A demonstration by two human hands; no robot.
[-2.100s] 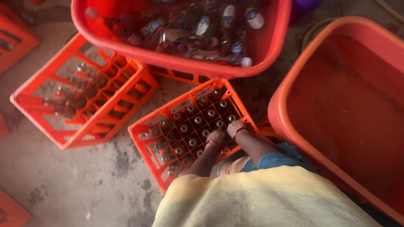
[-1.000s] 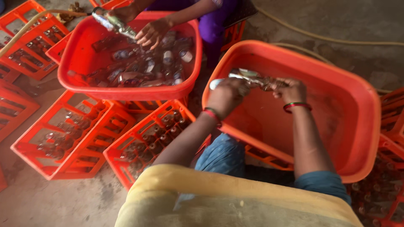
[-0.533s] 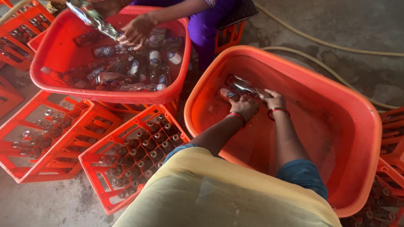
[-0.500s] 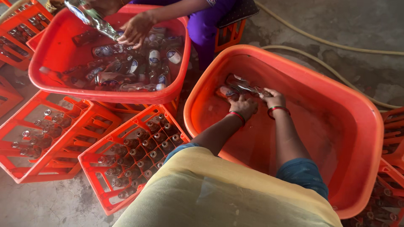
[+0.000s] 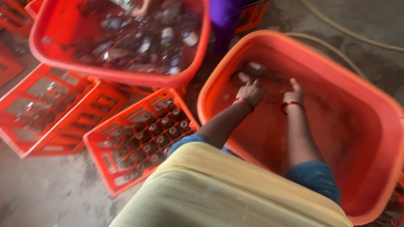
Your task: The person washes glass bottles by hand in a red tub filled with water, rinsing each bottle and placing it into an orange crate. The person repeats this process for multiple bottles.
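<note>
Bottles [image 5: 256, 69] are lying blurred at the upper centre of the frame, in the big orange tub [image 5: 378, 126]. You are reaching both hands in: left hand [image 5: 251, 90] and right hand [image 5: 293, 93], fingers spread, gripping nothing yet. Judging by this, the next move needs a firm grasp.

Head camera, steep downward, close over orange tub [image 5: 378, 126].

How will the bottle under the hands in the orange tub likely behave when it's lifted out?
Probably slippery: the bottle lies in the orange tub, which seems to hold water, with the left hand and right hand beside it. It looks like glass, so likely rigid and breakable. Lying on its side, it may roll.
</note>
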